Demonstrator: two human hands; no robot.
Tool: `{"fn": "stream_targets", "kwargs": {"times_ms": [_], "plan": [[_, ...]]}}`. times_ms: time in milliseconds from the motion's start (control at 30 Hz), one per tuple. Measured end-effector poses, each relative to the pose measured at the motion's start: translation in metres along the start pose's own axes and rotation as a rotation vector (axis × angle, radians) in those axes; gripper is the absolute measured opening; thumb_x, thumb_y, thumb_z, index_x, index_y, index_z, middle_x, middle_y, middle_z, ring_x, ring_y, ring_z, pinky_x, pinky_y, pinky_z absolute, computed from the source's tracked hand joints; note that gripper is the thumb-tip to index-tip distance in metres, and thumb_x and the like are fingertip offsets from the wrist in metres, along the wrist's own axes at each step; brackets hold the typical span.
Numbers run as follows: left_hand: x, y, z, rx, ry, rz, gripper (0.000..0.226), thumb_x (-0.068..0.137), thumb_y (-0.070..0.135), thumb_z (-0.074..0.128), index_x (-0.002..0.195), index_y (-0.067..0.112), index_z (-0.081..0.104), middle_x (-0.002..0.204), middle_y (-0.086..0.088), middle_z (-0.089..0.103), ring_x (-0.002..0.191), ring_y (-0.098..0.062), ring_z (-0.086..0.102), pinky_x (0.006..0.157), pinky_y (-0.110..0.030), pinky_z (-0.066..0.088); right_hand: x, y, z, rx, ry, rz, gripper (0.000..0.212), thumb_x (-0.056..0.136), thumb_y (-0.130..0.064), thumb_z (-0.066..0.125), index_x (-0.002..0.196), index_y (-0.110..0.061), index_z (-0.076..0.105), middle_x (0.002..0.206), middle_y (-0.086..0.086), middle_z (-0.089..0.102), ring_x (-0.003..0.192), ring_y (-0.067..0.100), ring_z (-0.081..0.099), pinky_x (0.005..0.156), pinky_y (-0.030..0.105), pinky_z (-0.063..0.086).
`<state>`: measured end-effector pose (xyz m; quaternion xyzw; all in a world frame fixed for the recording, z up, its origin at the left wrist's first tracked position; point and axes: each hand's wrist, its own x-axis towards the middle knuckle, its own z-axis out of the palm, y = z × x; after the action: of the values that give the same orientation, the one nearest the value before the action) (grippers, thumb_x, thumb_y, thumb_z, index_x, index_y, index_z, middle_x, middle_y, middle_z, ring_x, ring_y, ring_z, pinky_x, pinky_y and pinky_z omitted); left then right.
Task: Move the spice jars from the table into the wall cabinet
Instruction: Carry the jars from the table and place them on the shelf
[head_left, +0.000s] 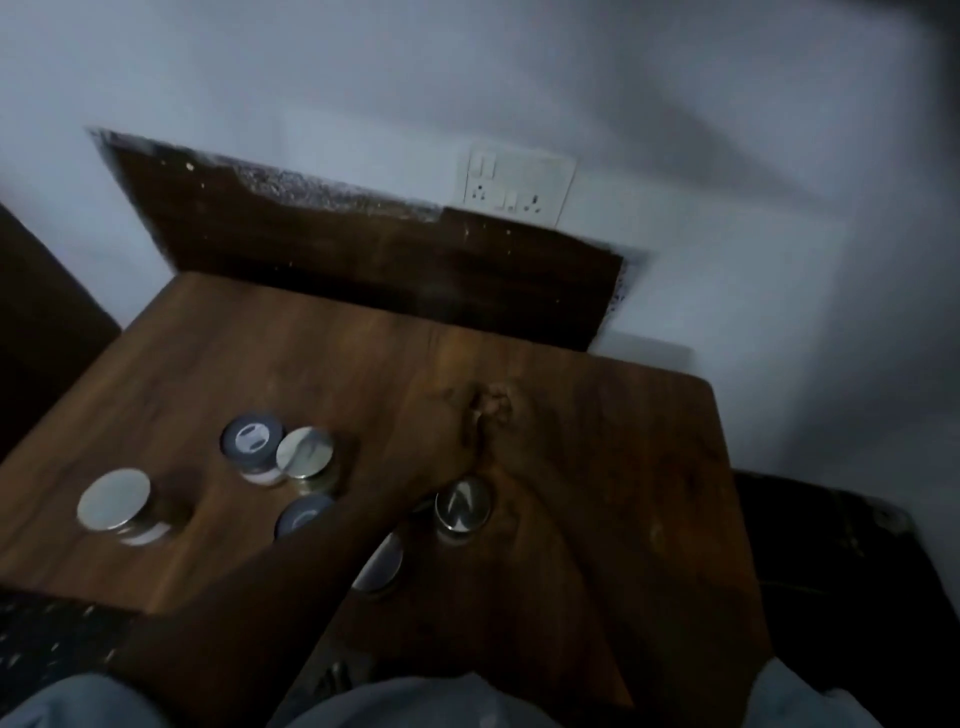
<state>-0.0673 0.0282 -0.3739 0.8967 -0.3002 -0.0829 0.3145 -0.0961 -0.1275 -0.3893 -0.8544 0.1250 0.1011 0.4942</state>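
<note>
Left hand (452, 431) and right hand (511, 421) meet over the wooden surface (260, 338), too blurred to tell their grip. Nearest steel-lidded spice jar (462, 504) stands upright between both wrists, toward the person.

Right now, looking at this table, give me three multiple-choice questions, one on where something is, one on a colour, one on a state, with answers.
1. Where is the socket plate? A on the wall; B on the floor; C on a door.
2. What colour is the lid of the leftmost jar? A red; B silver; C green.
3. How do the spice jars stand on the table? A tipped over; B lidless; C upright, lidded.
Answers: 1 A, it is mounted just above the dark panel. 2 B, its top shines silver. 3 C, each visible one shows a closed lid from above.
</note>
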Motion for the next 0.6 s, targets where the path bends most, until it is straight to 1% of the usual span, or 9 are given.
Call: {"fn": "stream_targets", "kwargs": {"times_ms": [33,67,133,200,233,300,367,467,600], "plan": [[-0.006,-0.007,0.009,0.005,-0.068,-0.021,0.050,0.094,0.028,0.060,0.142,0.016,0.048,0.120,-0.008,0.068,0.103,-0.024,0.066,0.087,-0.038,0.053,-0.006,0.013,0.017,-0.104,0.217,0.014,0.036,0.095,-0.012,0.063,0.131,-0.012,0.060,0.122,0.010,0.067,0.112,0.030,0.065,0.095,0.045,0.053],[-0.010,-0.015,0.016,0.068,-0.137,-0.023,0.059,0.092,0.034,0.060,0.145,0.017,0.043,0.121,-0.008,0.067,0.104,-0.026,0.065,0.086,-0.039,0.054,-0.014,0.020,0.032,-0.145,0.294,0.025,0.041,0.089,-0.015,0.067,0.130,-0.017,0.060,0.121,0.006,0.067,0.109,0.026,0.065,0.093,0.046,0.054],[-0.018,-0.031,0.036,0.253,-0.255,0.013,0.082,0.083,0.048,0.064,0.153,0.019,0.033,0.135,-0.006,0.059,0.119,-0.028,0.057,0.094,-0.037,0.049,-0.022,0.040,0.051,-0.207,0.208,0.048,0.054,0.079,-0.024,0.070,0.132,-0.020,0.059,0.127,0.006,0.065,0.114,0.027,0.063,0.094,0.045,0.053],[-0.026,-0.044,0.055,0.407,-0.369,0.069,0.095,0.082,0.057,0.064,0.159,0.018,0.022,0.155,-0.006,0.040,0.138,-0.034,0.037,0.109,-0.045,0.036,-0.025,0.054,0.059,-0.278,0.128,0.126,0.070,0.068,-0.035,0.065,0.136,-0.022,0.055,0.135,0.008,0.059,0.120,0.031,0.058,0.096,0.042,0.051],[-0.029,-0.050,0.066,0.463,-0.411,0.104,0.095,0.086,0.060,0.061,0.160,0.017,0.019,0.160,-0.006,0.033,0.144,-0.038,0.027,0.113,-0.051,0.029,-0.025,0.063,0.062,-0.297,0.079,0.164,0.075,0.065,-0.036,0.064,0.138,-0.020,0.052,0.137,0.010,0.056,0.121,0.032,0.057,0.095,0.041,0.050],[-0.034,-0.059,0.081,0.554,-0.424,0.181,0.089,0.091,0.064,0.051,0.160,0.016,0.021,0.160,-0.007,0.033,0.147,-0.040,0.018,0.113,-0.059,0.023,-0.031,0.076,0.073,-0.282,0.013,0.205,0.069,0.070,-0.031,0.069,0.135,-0.015,0.052,0.134,0.011,0.056,0.119,0.033,0.057,0.092,0.036,0.048],[-0.035,-0.064,0.088,0.585,-0.400,0.238,0.083,0.090,0.063,0.052,0.156,0.016,0.032,0.154,-0.007,0.043,0.143,-0.037,0.023,0.112,-0.059,0.023,-0.029,0.086,0.078,-0.238,0.042,0.197,0.063,0.076,-0.024,0.075,0.134,-0.013,0.052,0.133,0.010,0.056,0.117,0.031,0.058,0.089,0.033,0.047],[-0.032,-0.065,0.091,0.561,-0.333,0.314,0.079,0.081,0.064,0.054,0.143,0.016,0.051,0.141,-0.005,0.057,0.130,-0.032,0.036,0.110,-0.055,0.029,-0.029,0.090,0.075,-0.212,0.011,0.171,0.078,0.079,-0.020,0.076,0.149,-0.015,0.041,0.144,0.010,0.052,0.126,0.029,0.055,0.100,0.041,0.049],[-0.023,-0.064,0.081,0.401,-0.259,0.333,0.086,0.071,0.070,0.049,0.140,0.019,0.053,0.137,-0.002,0.057,0.123,-0.023,0.041,0.106,-0.047,0.035,-0.038,0.089,0.061,-0.105,-0.016,0.104,0.090,0.078,-0.026,0.071,0.158,-0.025,0.029,0.158,0.005,0.040,0.139,0.024,0.045,0.106,0.034,0.044]]}}
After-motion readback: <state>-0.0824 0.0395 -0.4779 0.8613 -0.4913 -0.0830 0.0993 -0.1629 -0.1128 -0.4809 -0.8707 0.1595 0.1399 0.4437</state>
